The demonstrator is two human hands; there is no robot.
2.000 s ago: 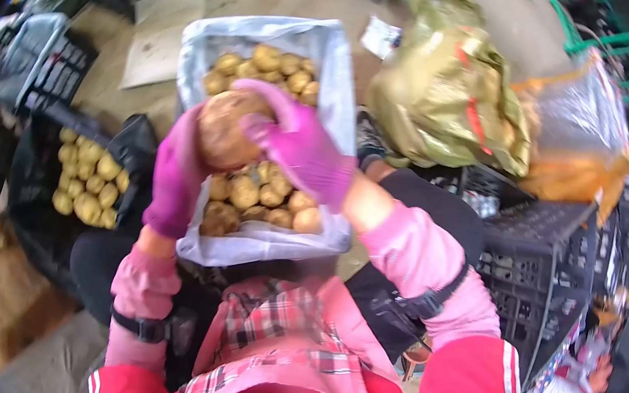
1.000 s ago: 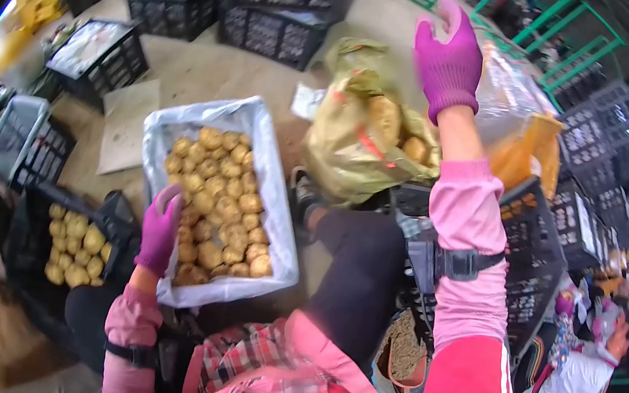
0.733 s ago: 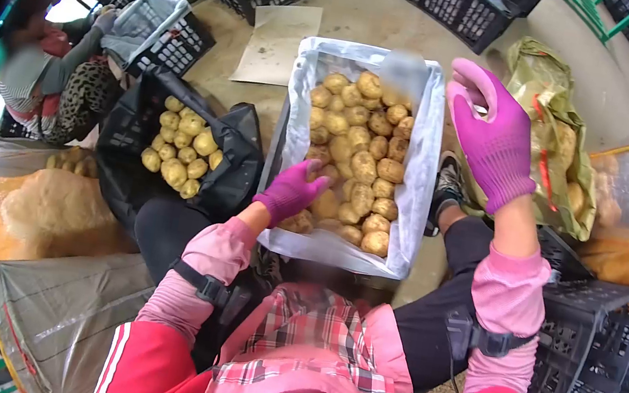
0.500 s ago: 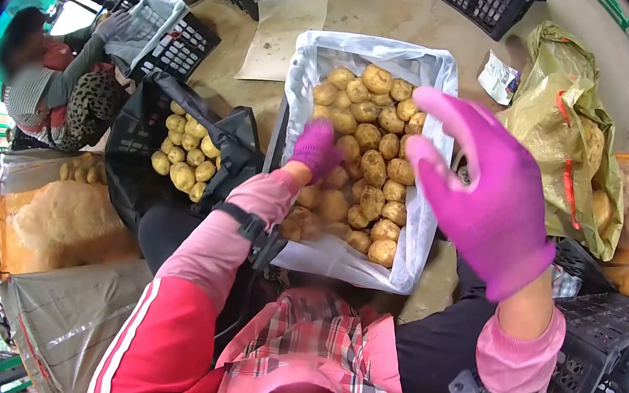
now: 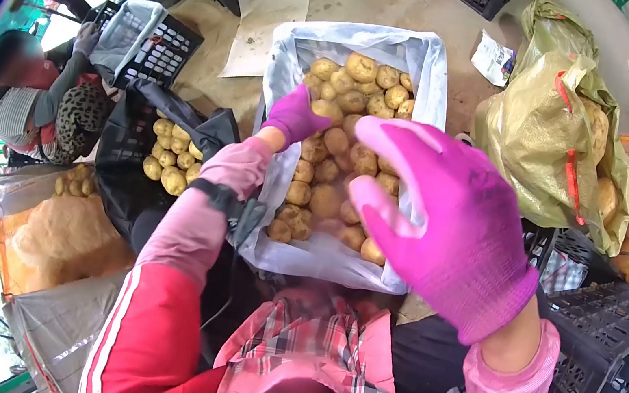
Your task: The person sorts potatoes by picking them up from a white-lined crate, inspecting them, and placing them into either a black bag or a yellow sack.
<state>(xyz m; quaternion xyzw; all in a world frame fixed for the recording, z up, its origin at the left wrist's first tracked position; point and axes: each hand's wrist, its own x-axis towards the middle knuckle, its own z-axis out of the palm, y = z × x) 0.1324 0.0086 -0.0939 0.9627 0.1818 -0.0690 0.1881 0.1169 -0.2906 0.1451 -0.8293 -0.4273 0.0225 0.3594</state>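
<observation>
A crate lined with white sheeting (image 5: 283, 56) stands before me, filled with brownish-yellow potatoes (image 5: 380, 106). My left hand (image 5: 294, 117), in a purple knitted glove, is at the crate's left side. Its thumb and fingers curve around a potato (image 5: 326, 110), though the far side of the grip is hidden. Over the right part of the crate hovers my right hand (image 5: 454, 227), in a pink-purple glove. Its thumb and fingers are spread apart with nothing between them, and it covers some potatoes.
A black-lined container (image 5: 120, 153) of cleaner-looking potatoes stands left. Right are a greenish-yellow woven sack (image 5: 528, 119) and stacked black crates (image 5: 599, 324). Cardboard (image 5: 272, 25) and a small packet (image 5: 493, 58) lie on the floor. Another person (image 5: 51, 93) sits left beside a lined crate (image 5: 153, 47).
The view has shifted slightly, moving the crate left and up. My left hand has moved towards the crate's left wall, around a potato. My right hand has come lower and left, still spread.
</observation>
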